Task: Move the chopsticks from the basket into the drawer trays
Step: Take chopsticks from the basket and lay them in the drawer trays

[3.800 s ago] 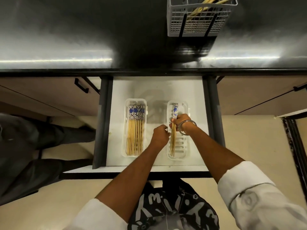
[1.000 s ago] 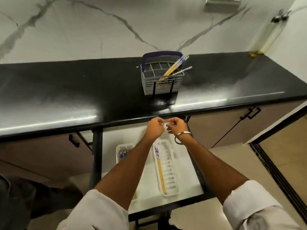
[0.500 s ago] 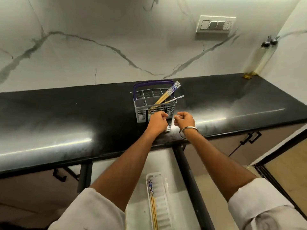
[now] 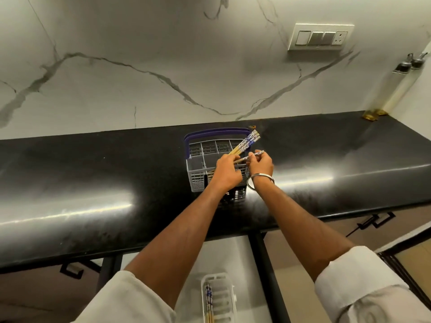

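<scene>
A grey basket (image 4: 198,170) with a purple handle stands on the black countertop (image 4: 93,173). A bundle of yellow chopsticks (image 4: 247,142) with blue-patterned tops leans out of it to the right. My right hand (image 4: 261,163), a metal bangle on its wrist, pinches a single chopstick (image 4: 256,154) above the basket's right side. My left hand (image 4: 227,170) is curled over the basket against the lower part of the bundle; whether it grips is unclear. Below, the open drawer (image 4: 235,252) holds a white tray (image 4: 227,297) with a few chopsticks (image 4: 208,299) in it.
A marble wall with a switch plate (image 4: 320,38) rises behind the counter. Two tall oil bottles (image 4: 391,89) stand in the back right corner. Closed cabinet fronts with black handles (image 4: 373,223) flank the drawer. My arms cross over the counter's front edge.
Both hands have moved forward from the counter's edge onto the basket. My right hand has closed on a single chopstick. The view has tilted up, leaving only the right tray visible.
</scene>
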